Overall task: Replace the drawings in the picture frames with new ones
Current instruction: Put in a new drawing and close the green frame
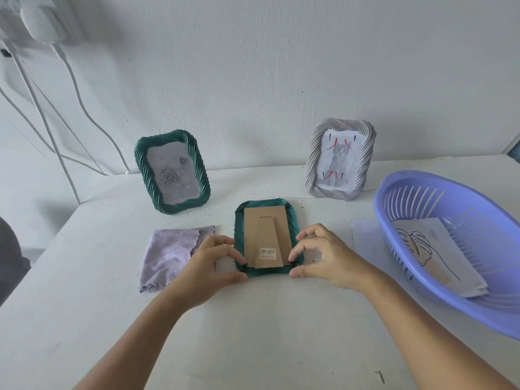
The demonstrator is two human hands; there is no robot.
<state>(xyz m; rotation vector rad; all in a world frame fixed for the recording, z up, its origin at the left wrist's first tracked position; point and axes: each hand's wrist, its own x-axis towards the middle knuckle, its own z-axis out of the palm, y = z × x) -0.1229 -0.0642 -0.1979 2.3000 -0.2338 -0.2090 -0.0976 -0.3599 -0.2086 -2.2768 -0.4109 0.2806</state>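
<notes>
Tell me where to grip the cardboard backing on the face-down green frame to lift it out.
Grip the near edge of the cardboard backing, coming from the person's side. The face-down green frame lies flat with the backing recessed in its rim, and the left hand and right hand are already at the near corners.

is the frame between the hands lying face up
No, the green frame lies face down, its brown cardboard backing and folded stand showing upward.

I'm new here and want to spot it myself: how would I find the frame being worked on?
Start at the white table and look between the two hands. The face-down frame lies flat there. Unlike the two standing frames behind, it shows a brown cardboard back with a barcode sticker.
</notes>
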